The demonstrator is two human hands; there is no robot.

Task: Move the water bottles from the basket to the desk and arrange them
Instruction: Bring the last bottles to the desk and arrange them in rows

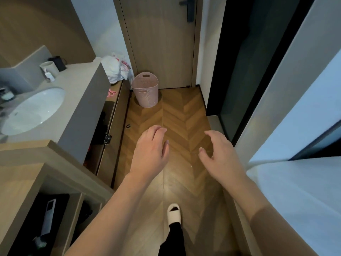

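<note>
The pink basket (145, 89) stands upright on the wood floor (177, 115), by the door (162, 43), far from both hands. No writing shows on it. The left hand (150, 154) and right hand (220, 156) hang loose, holding nothing.

Pink basket (145, 89), brown herringbone floor (177, 115), white slipper (173, 215), seemingly grey counter (81, 84)

A pale pink plastic basket with a perforated, woven-look wall (145, 90) stands on a herringbone wood floor with a soft sheen (177, 115). Behind the basket, a matt wood-grain door (162, 43) carries a dark metal handle (189, 8). Left of the basket, a smooth matt grey stone-look counter (81, 85) holds a glossy white ceramic basin (33, 111).
</note>
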